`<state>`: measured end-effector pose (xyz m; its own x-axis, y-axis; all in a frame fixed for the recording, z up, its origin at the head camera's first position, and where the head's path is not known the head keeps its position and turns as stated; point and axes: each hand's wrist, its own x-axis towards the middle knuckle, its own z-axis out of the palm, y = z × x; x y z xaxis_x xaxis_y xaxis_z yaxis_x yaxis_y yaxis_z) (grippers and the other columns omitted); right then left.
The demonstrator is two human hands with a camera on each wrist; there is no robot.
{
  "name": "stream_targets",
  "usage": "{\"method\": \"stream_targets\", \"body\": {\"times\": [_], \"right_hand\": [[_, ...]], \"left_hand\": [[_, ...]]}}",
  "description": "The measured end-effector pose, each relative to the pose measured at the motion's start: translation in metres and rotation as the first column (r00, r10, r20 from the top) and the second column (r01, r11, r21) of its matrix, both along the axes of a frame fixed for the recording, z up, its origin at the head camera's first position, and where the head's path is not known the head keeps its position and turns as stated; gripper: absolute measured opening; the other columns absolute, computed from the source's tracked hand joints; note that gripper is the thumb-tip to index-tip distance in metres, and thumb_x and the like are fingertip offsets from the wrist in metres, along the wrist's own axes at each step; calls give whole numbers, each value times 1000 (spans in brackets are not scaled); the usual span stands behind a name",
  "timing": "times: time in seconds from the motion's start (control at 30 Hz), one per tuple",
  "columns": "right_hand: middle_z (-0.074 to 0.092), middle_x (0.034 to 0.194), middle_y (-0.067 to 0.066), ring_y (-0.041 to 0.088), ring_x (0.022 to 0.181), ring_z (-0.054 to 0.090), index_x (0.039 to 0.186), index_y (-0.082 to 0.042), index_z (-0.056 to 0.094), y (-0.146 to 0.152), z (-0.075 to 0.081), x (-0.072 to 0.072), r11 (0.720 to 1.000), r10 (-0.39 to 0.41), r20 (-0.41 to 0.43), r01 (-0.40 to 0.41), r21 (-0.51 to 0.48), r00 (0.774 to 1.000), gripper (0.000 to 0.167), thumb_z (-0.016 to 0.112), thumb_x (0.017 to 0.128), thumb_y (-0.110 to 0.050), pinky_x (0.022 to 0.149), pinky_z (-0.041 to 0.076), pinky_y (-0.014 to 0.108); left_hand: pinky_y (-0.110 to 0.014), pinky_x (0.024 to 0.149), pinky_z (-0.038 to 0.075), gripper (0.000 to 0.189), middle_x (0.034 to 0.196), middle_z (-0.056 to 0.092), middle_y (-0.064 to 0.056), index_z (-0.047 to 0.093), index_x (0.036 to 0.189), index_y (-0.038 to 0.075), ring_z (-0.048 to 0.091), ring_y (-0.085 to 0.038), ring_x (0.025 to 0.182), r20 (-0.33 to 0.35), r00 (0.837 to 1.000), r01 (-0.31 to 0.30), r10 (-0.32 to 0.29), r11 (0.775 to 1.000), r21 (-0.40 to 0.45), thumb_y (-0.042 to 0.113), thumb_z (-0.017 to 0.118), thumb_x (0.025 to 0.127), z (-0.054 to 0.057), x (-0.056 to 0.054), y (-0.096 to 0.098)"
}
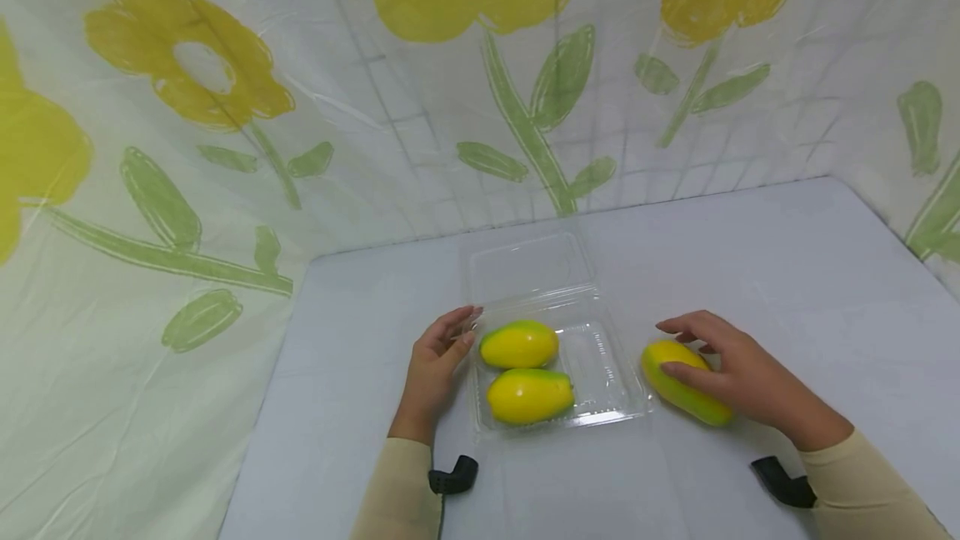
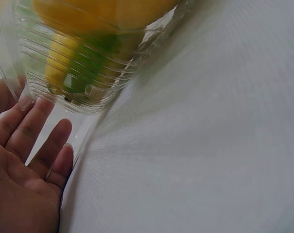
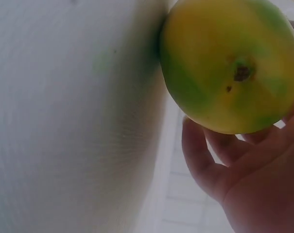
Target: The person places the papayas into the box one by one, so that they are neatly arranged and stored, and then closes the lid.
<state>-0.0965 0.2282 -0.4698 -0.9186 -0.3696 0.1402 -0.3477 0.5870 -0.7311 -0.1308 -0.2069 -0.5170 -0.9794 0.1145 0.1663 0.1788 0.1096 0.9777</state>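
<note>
A clear plastic clamshell box (image 1: 607, 357) lies on the table with its lid (image 1: 528, 269) folded back. Two yellow-green papayas (image 1: 519, 344) (image 1: 530, 396) lie side by side in its left part. My left hand (image 1: 435, 361) holds the box's left rim; the left wrist view shows the thumb and fingers (image 2: 27, 126) at the flange. To the right of the box, a third papaya (image 1: 678, 382) is gripped by my right hand (image 1: 738, 369), thumb on the near side and fingers over the far side. In the right wrist view this papaya's stem end (image 3: 241, 73) faces the camera.
The table (image 1: 360, 315) has a pale cover, with its back edge against a curtain (image 1: 375, 148) printed with yellow flowers. Black wrist mounts (image 1: 453, 476) (image 1: 783, 482) stick out from both sleeves.
</note>
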Motion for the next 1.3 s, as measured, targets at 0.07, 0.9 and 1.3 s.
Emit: {"method": "stream_targets", "body": {"times": [0.07, 0.9, 1.3], "right_hand": [[67, 136, 3, 23, 113, 64, 137, -12, 69, 1, -2, 0, 1000, 12, 15, -12, -4, 1000, 42, 83, 100, -24, 89, 58, 33], [68, 129, -6, 16, 105, 60, 138, -15, 70, 1, -5, 3, 1000, 27, 88, -27, -1, 996, 40, 80, 101, -27, 84, 56, 37], [68, 132, -2, 17, 109, 59, 139, -13, 70, 3, -4, 2, 1000, -24, 28, 24, -8, 999, 42, 82, 100, -25, 84, 57, 34]], "left_hand": [[-35, 114, 46, 40, 146, 68, -2, 67, 149, 15, 62, -26, 135, -3, 1000, 0, 0, 1000, -2, 19, 70, 109, 0, 0, 0], [-35, 113, 47, 40, 146, 68, -2, 66, 149, 15, 62, -27, 135, 0, 1000, -1, 1, 1000, -3, 18, 69, 109, 0, 1, 0], [-35, 115, 46, 40, 147, 68, -1, 66, 149, 16, 61, -25, 136, 4, 1000, -3, 3, 1000, -7, 21, 70, 110, -1, 0, 0]]}}
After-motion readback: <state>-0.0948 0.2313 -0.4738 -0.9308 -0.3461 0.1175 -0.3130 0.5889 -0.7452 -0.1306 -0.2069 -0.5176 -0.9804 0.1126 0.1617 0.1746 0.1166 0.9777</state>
